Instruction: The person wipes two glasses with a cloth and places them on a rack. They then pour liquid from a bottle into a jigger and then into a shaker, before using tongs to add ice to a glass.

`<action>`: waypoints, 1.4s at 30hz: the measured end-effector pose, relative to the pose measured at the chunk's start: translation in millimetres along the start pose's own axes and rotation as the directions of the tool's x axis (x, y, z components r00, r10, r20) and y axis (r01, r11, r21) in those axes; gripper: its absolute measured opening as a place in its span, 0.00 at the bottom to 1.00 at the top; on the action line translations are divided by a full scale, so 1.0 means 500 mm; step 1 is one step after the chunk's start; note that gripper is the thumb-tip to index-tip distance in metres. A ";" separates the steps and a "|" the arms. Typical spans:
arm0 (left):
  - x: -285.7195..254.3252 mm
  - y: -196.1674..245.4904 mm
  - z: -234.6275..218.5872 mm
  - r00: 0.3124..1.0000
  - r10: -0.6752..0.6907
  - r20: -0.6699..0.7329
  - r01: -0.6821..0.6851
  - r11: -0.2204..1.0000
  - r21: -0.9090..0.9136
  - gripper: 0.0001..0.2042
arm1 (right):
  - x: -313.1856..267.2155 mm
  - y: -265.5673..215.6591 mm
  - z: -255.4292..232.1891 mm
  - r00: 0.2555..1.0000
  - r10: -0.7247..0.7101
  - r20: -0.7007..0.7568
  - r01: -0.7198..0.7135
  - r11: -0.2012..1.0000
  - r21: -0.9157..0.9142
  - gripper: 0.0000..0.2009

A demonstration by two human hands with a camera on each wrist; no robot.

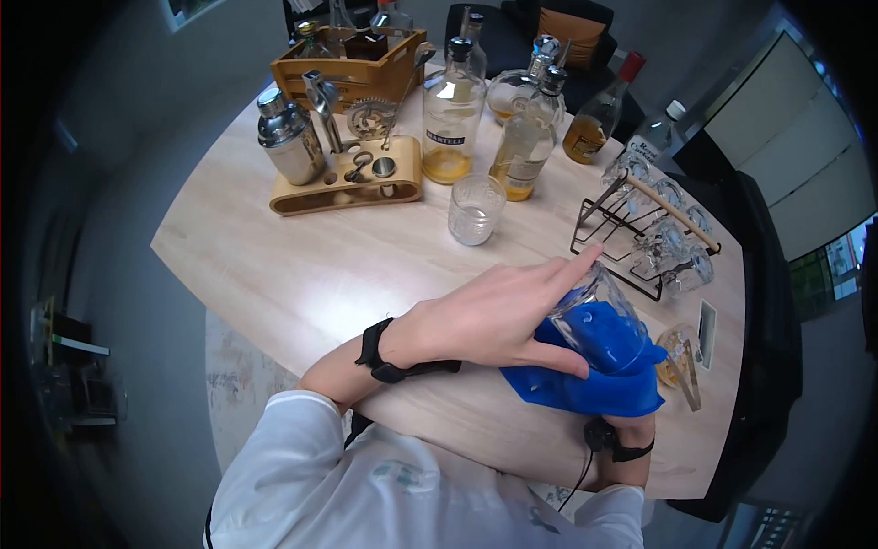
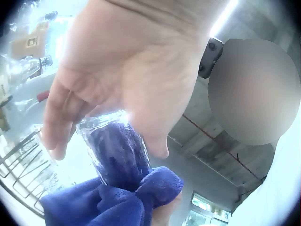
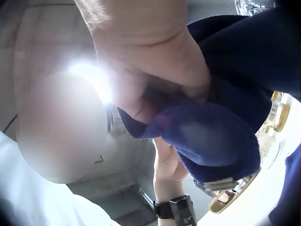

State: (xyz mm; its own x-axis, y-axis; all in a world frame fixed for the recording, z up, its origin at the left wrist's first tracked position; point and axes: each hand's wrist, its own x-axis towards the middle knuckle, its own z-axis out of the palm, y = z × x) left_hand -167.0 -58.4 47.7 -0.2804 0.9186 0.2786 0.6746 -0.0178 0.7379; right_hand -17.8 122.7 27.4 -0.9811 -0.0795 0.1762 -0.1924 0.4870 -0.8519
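Over the front right of the table, a clear drinking glass (image 1: 596,295) is tilted, with blue cloth (image 1: 585,389) bunched inside it and wrapped about its lower end. My left hand (image 1: 498,311) hovers around the glass's upper end. Its fingers lie straight along one side and its thumb stands off on the other, as the left wrist view shows. From below, my right hand (image 3: 155,52) grips the cloth, fingers curled into its folds. Most of that hand is hidden under the cloth in the head view.
A second glass (image 1: 476,210) stands mid-table, before several bottles (image 1: 448,119). To the left are a bar-tool stand (image 1: 347,188) with a shaker (image 1: 289,137) and a wooden crate (image 1: 357,75). A wire rack (image 1: 617,229) holds upturned glasses; tongs (image 1: 688,375) lie at right.
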 end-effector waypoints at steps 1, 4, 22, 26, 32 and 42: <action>0.000 0.002 0.000 1.000 0.010 0.004 -0.010 1.000 -0.002 0.54 | 0.009 -0.017 -0.002 1.000 0.003 -0.009 -0.003 1.000 -0.006 0.28; 0.000 0.005 -0.004 1.000 -0.007 0.002 0.007 0.999 -0.044 0.54 | 0.032 -0.060 0.009 0.997 -0.081 0.008 0.075 0.880 -0.468 0.24; 0.012 -0.003 0.005 1.000 -0.020 -0.021 0.020 1.000 0.003 0.54 | 0.025 0.014 0.029 0.923 -0.374 -0.096 0.259 0.784 -0.565 0.21; 0.022 -0.005 0.003 0.992 0.077 -0.101 -0.059 0.985 0.165 0.57 | 0.021 0.024 0.024 0.930 -0.365 -0.044 0.250 0.716 -0.652 0.21; 0.029 -0.019 0.003 0.985 0.130 -0.110 -0.089 0.943 0.320 0.58 | 0.018 0.038 0.029 0.929 -0.368 -0.033 0.241 0.670 -0.702 0.22; -0.001 -0.043 -0.036 0.839 -0.336 -0.428 -0.171 0.585 -0.793 0.09 | -0.002 -0.004 -0.005 0.988 0.054 0.142 -0.137 0.723 0.678 0.26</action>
State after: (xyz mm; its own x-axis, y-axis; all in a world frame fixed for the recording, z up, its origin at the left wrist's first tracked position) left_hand -193.5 -65.6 42.8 -0.7546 0.6072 0.2487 -0.0993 -0.4804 0.8714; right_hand -16.5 124.2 30.1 -0.9826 -0.1764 0.0582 -0.0171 -0.2264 -0.9739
